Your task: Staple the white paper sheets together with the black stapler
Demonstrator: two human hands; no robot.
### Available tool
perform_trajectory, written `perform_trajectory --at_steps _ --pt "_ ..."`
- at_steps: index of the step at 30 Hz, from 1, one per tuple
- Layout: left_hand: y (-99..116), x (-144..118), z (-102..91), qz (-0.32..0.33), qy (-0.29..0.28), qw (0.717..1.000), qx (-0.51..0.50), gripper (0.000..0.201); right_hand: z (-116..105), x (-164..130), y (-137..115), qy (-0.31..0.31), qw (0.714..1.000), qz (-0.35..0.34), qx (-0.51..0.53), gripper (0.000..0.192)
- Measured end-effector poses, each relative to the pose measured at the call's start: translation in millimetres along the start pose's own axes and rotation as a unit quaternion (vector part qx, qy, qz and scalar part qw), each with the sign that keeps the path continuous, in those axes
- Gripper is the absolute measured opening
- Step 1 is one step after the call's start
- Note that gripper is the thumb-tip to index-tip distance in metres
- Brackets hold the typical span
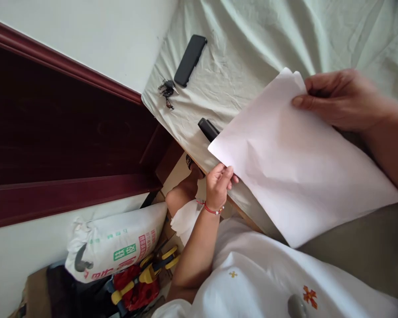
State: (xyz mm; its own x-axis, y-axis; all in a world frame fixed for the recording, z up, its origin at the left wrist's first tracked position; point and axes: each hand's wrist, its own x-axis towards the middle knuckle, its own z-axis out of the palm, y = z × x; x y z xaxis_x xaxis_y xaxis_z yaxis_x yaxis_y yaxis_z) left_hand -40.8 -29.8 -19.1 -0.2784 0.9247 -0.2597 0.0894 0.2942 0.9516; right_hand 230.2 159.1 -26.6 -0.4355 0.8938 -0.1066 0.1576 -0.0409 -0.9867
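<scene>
A: Nearest the camera, the left hand [220, 180], a red bracelet [212, 210] at its wrist, pinches the lower edge of the white paper sheet [295, 163] between thumb and fingers.

B: And the right hand [338, 99]?

A: Farther off, it pinches the sheet's upper corner, thumb laid on top. I'd judge both pinches should stay light and level, or the paper will crease more.

B: How does the sheet look?

A: Blank, white, slightly buckled with soft folds, held just above the pale cloth-covered table [252, 53].

B: Beyond it?

A: A dark oblong object [208, 129] pokes out from under the sheet's corner; farther, keys [166, 91] and a black phone [190, 60] lie near the table edge.
</scene>
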Motion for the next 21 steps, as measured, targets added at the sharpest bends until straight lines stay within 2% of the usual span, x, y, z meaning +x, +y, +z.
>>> perform_trajectory --at_steps 3,7,11,13,15,21 --pt "2.4 8.2 1.7 -0.026 0.013 0.999 0.014 0.046 0.7 -2.6 -3.1 -0.027 0.999 -0.008 0.032 0.039" --pt "-0.9 12.4 6.4 -0.025 0.070 0.997 0.016 0.043 1.9 -6.7 -9.9 -0.017 1.000 0.004 0.022 0.044" --pt "-8.2 7.4 11.3 0.063 0.122 0.988 0.066 0.034 0.3 -6.1 -9.7 -0.006 1.000 0.007 -0.015 0.052" --pt "-12.5 3.8 12.4 0.110 0.144 0.979 0.092 0.032 -1.5 -4.8 -7.5 -0.012 0.999 0.009 -0.034 0.049" --pt "-17.1 1.1 11.6 0.127 0.156 0.975 0.095 0.032 -3.6 -3.9 -5.3 -0.012 0.999 0.008 -0.051 0.043" --pt "-27.7 1.7 5.1 0.083 0.153 0.984 0.039 0.035 -8.0 -1.7 -0.1 -0.024 0.997 0.017 -0.077 0.035"
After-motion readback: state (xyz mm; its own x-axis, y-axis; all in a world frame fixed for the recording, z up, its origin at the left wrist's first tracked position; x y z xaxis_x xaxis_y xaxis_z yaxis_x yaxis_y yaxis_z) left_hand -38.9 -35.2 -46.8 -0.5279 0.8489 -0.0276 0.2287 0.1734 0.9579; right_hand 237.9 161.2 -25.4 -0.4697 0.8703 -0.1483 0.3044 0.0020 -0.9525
